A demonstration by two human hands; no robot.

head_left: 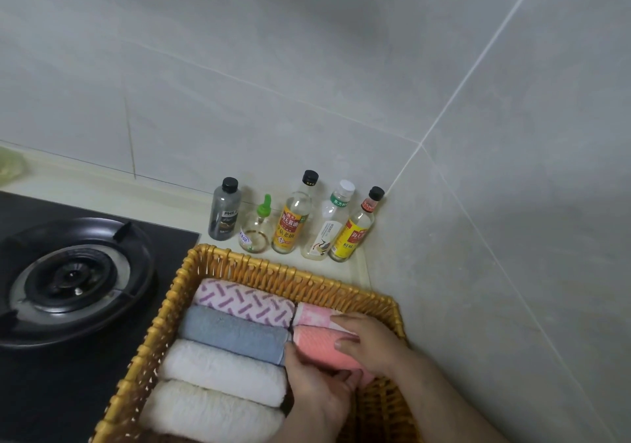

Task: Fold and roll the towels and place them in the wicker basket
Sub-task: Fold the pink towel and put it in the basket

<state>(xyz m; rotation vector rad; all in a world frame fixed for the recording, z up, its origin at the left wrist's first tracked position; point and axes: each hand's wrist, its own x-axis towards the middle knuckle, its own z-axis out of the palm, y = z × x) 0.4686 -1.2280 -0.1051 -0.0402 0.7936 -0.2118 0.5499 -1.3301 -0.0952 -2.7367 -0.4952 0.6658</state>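
Right hand (pixel 370 343): lies over the top of the coral rolled towel (pixel 316 343). Fingers bend across its far side and the thumb sits on the near side, so it holds the roll from above.
Left hand (pixel 319 393): comes in from the near edge. Fingers curl round the left end of the same roll, with the thumb pressed to its near side.
Coral rolled towel: inside the wicker basket (pixel 273 266), in the right column, lying left to right. Both hands cover its right and near parts.
Pale pink towel (pixel 312 316): rolled, just beyond the coral one and touching it, against the basket's far wall.
Left column, far to near: a white roll with purple dashes (pixel 242 301), a blue-grey roll (pixel 235 335), a white fluffy roll (pixel 225 371), and a second white roll (pixel 211 412). They are packed side by side, each touching the next.
Wicker basket: rectangular, honey-coloured, on a pale countertop (pixel 102 186) in the corner of a grey tiled wall (pixel 307 67).
Gas burner (pixel 71 280): black, set in a dark hob, just left of the basket.
Bottles: five stand in a row beyond the basket, against the wall. Left to right they are a grey one with a black cap (pixel 223 217), a small glass one with a green top (pixel 254 234), a yellow-labelled one (pixel 293 220), a clear one with a white cap (pixel 327 227), and another with a yellow label (pixel 355 231).
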